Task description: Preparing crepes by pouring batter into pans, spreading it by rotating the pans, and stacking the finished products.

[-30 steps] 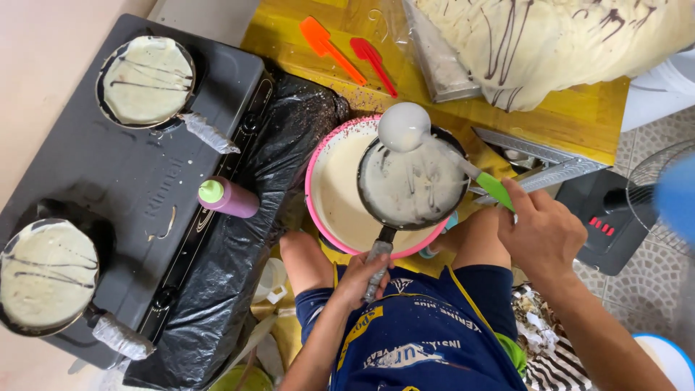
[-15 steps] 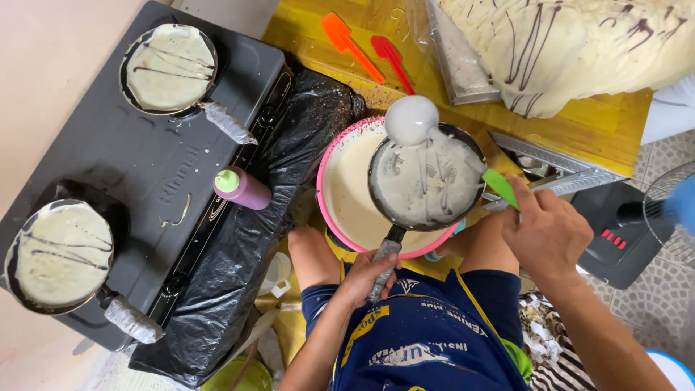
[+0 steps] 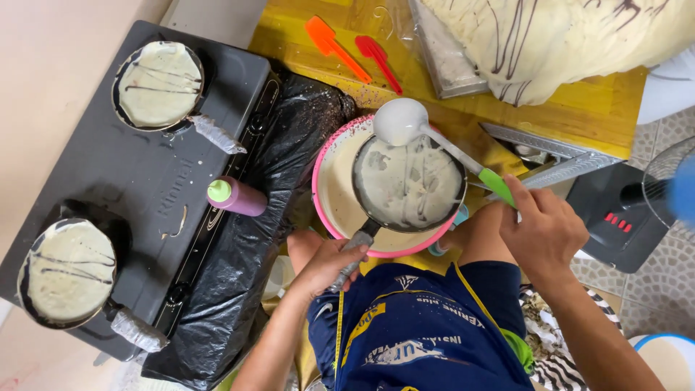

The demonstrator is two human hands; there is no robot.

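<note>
A small pan is held by its handle in the left hand, over the pink batter bowl at centre frame so drips are caught. A ladle is gripped in the right hand, its cup at the pan's upper rim. Two filled pans sit on the stove at left.

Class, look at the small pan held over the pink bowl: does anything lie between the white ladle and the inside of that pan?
Nothing visible does. The left hand grips the pan by its handle, over the pink bowl. The right hand holds the ladle by its green handle, its cup at the pan's far rim. Only thin batter streaks line the pan.
</note>
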